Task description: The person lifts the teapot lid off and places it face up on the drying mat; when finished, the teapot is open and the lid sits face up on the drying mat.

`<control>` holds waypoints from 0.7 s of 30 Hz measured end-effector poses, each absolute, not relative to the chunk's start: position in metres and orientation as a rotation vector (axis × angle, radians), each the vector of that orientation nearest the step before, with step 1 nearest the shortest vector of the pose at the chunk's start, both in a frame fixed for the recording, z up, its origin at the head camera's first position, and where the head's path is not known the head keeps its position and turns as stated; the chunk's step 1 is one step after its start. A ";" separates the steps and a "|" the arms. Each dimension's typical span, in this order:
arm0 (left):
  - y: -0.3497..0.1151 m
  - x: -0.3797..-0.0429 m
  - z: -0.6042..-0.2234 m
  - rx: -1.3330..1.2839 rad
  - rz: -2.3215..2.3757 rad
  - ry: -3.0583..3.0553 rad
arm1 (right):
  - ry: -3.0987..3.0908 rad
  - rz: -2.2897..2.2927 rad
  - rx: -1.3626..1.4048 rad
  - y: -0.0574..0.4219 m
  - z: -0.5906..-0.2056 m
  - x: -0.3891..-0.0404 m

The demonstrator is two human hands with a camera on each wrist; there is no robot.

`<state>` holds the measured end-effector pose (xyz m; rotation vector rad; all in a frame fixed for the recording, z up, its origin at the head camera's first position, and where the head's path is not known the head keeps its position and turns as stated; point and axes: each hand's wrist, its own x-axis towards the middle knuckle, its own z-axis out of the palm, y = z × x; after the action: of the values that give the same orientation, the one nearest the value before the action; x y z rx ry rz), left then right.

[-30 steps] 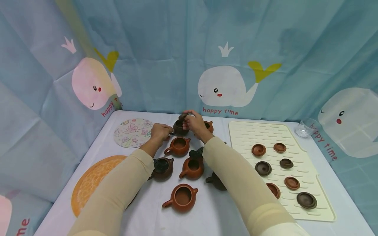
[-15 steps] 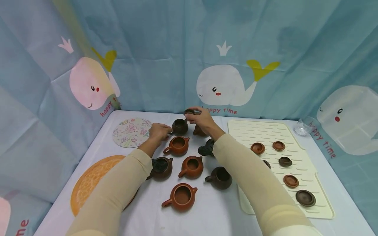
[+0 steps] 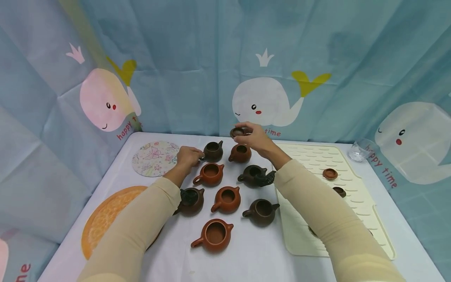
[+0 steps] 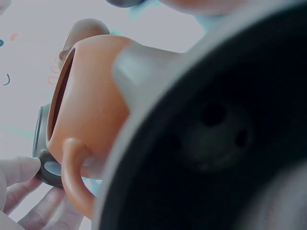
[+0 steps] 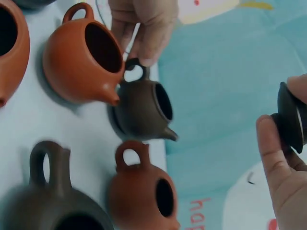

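Observation:
At the back of the table, my left hand (image 3: 189,156) holds the handle of a small dark brown teapot (image 3: 213,152). The teapot has no lid on and its mouth shows dark inside; in the right wrist view the fingers are at its handle (image 5: 138,67). To the right, my right hand (image 3: 258,139) pinches a dark teapot lid (image 3: 237,132) by its edge and knob, in the air behind a small reddish teapot (image 3: 241,154). A larger reddish teapot (image 3: 210,174) sits just in front of the dark one.
More lidless teapots, reddish (image 3: 215,235) and dark (image 3: 261,212), stand in the middle of the table. A cream ribbed mat (image 3: 299,243) on the right bears lids (image 3: 330,174), some hidden by my sleeve. Behind it is a clear cup (image 3: 360,151). An orange round mat (image 3: 105,215) and a patterned one (image 3: 154,158) lie left.
My right hand has carried the lid up and rightward, away from the dark teapot's mouth. My left hand has stayed at the teapot's handle.

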<state>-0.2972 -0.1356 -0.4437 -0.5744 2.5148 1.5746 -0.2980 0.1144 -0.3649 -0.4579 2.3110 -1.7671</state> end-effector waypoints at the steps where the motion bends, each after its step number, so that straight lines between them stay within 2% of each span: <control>1: -0.135 -0.297 -0.443 -0.573 1.577 2.511 | 2.333 -1.752 -0.473 0.119 -0.362 -0.296; 13: -0.135 -0.297 -0.440 -0.594 1.571 2.495 | 2.464 -1.686 -0.491 0.177 -0.349 -0.276; 21: -0.135 -0.295 -0.443 -0.604 1.557 2.510 | 2.556 -1.636 -0.374 0.216 -0.353 -0.270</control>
<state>-0.2951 -0.1347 -0.4429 -0.6038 2.5096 1.5568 -0.2701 0.2159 -0.3530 -0.3739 2.5559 -1.6360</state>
